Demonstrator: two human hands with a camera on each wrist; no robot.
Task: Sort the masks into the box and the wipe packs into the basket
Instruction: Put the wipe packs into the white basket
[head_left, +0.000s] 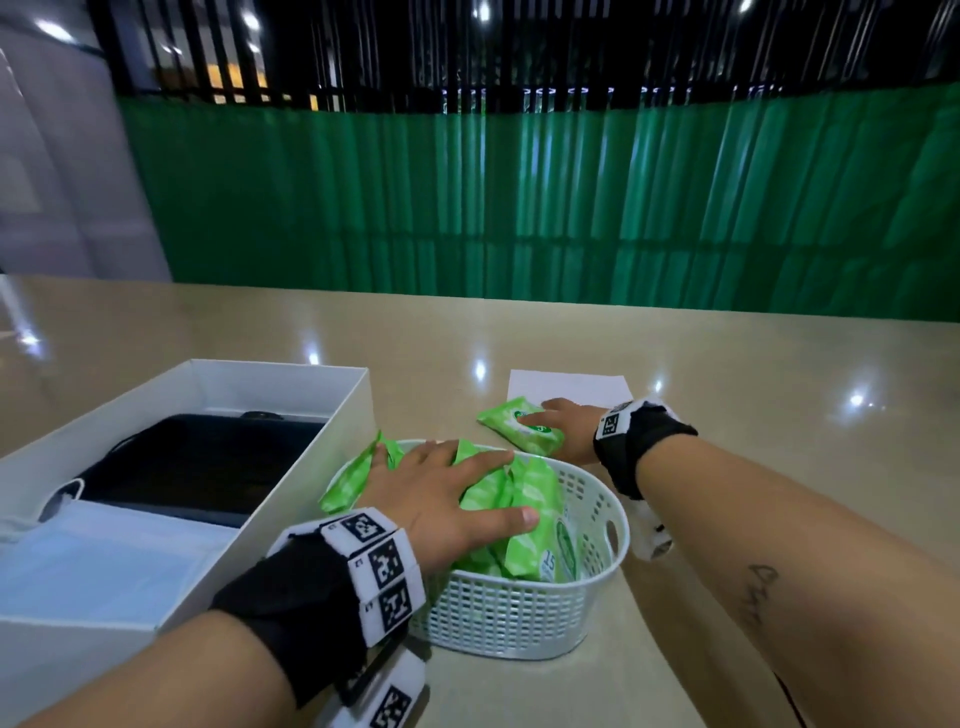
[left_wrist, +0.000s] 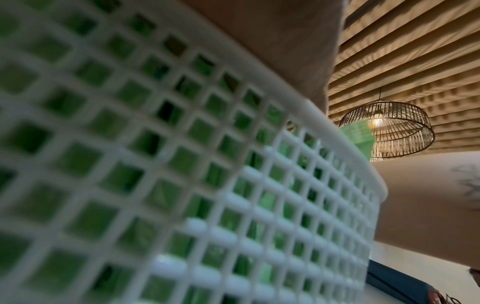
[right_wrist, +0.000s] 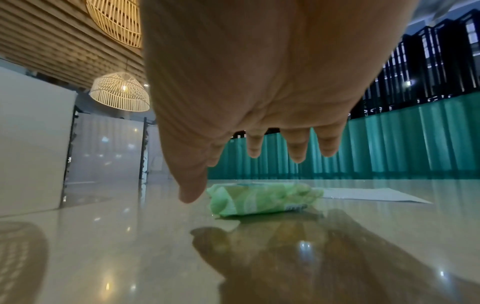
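Observation:
A white mesh basket (head_left: 519, 608) stands in the middle of the table with several green wipe packs (head_left: 535, 499) in it. My left hand (head_left: 467, 483) lies flat on those packs, fingers spread and straight. One pack (head_left: 353, 478) sticks out over the basket's left rim. Just beyond the basket a loose green wipe pack (head_left: 506, 423) lies on the table. My right hand (head_left: 558, 418) is over it with fingers extended; in the right wrist view the hand (right_wrist: 244, 174) hovers above the pack (right_wrist: 259, 199), not gripping it. The white box (head_left: 260, 384) at left holds black masks (head_left: 208, 462) and light blue masks (head_left: 104, 556).
A flat white sheet (head_left: 569, 387) lies on the table just behind the loose pack. The left wrist view is filled by the basket's wall (left_wrist: 233, 185). A green fence stands past the table's far edge. The glossy tabletop stretches to the right of the basket.

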